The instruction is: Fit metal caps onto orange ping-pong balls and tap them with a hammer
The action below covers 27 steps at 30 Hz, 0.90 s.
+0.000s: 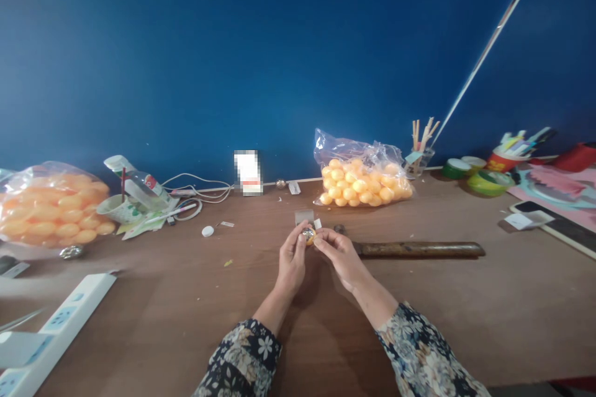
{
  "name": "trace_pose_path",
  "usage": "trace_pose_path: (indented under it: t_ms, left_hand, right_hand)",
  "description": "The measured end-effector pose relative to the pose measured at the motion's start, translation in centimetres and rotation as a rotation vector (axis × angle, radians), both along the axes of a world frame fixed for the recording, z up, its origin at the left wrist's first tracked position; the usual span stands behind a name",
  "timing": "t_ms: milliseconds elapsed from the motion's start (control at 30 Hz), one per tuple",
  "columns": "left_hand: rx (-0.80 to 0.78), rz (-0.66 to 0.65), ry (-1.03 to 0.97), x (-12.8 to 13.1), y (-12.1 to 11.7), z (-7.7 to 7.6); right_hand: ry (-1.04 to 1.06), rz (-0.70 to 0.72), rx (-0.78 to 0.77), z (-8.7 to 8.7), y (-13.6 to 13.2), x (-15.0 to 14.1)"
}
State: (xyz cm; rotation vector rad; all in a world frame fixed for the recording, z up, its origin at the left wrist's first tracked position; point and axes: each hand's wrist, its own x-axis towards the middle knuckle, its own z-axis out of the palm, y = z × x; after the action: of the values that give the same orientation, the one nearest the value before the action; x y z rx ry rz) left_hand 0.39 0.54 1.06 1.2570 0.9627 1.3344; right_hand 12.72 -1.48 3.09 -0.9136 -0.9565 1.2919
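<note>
A small round thing [308,236] with a shiny silvery middle and a yellow-orange rim sits between the fingertips of my two hands, above the brown table. My left hand [292,258] pinches it from the left. At its right edge, my right hand [342,255] closes thumb and forefinger; whether they grip the rim or something tiny on it is too small to tell. A little white piece [317,224] shows just above those fingertips. Beyond lies a short greyish cylinder [304,217], perhaps clear. A wooden handle [421,250] extends rightward from behind my right hand.
A clear bag of orange balls [365,185] stands at the back, another bag [53,208] at far left. A white power strip [69,322] occupies the near left. Tape rolls [488,183], a pen cup [505,160] and a phone [554,226] lie right. The blue wall [279,62] closes the back.
</note>
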Motion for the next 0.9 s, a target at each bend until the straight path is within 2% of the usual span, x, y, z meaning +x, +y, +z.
trace_pose_path:
  t_ms: [300, 900]
  left_hand:
    - [0.056, 0.017, 0.082, -0.06, -0.01, 0.02]
    - [0.081, 0.03, 0.094, -0.07, 0.0, -0.57]
  right_hand:
    - [0.021, 0.026, -0.03, 0.1, 0.03, 0.16]
    - [0.076, 0.031, -0.087, 0.04, -0.03, 0.28]
